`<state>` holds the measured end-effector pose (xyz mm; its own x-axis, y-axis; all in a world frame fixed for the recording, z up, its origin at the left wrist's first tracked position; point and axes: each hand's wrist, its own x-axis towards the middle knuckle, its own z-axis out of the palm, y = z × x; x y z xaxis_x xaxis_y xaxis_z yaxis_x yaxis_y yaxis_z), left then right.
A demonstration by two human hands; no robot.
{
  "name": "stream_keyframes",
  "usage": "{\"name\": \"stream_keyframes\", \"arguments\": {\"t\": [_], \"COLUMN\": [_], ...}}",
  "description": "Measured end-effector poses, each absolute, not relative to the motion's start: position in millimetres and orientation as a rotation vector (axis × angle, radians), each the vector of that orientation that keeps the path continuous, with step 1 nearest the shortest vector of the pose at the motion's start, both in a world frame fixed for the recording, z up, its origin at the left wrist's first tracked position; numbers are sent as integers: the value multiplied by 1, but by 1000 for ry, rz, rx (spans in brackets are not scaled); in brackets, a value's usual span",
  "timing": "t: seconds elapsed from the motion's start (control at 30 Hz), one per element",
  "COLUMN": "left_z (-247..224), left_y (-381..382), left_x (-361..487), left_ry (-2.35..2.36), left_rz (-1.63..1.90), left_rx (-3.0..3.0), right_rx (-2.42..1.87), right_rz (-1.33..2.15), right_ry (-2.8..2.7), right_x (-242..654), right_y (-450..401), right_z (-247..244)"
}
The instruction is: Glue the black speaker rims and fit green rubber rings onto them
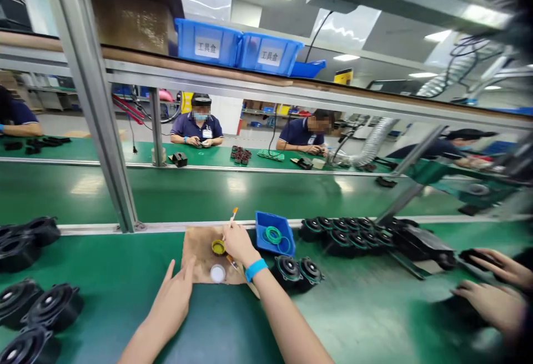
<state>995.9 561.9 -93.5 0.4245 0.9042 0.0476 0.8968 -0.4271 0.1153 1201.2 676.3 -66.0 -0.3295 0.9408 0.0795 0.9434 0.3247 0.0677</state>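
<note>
My right hand (238,244), with a blue band at its wrist, is closed on a small brush (235,213) whose orange end points up and away. It hovers over a brown sheet (192,244), beside a small round pot of yellow-green liquid (217,247). A white round lid (217,273) lies nearer to me on the sheet. Under my right wrist a second thin brush-like tool (232,263) is partly covered. My left hand (175,292) rests at the sheet's left edge, fingers spread and holding nothing.
A blue bin (272,218) holds green rings (273,235). Black round housings (287,268) stand right of the sheet, more (52,308) at left. A co-worker's hands (491,297) handle black parts at right. A metal post (94,103) rises behind the bench.
</note>
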Motion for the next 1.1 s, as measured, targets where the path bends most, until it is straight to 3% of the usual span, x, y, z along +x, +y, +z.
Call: {"name": "stream_keyframes", "arguments": {"t": [0.87, 1.1], "left_z": [-86, -88], "left_y": [552, 549], "left_x": [1007, 1010], "left_ry": [1789, 1806], "left_rz": [104, 135], "left_rx": [2518, 2504], "right_rx": [-1860, -1723], "right_rz": [145, 423], "right_ry": [-2514, -2291], "right_x": [1219, 1220], "right_y": [657, 649], "right_z": [-57, -49]}}
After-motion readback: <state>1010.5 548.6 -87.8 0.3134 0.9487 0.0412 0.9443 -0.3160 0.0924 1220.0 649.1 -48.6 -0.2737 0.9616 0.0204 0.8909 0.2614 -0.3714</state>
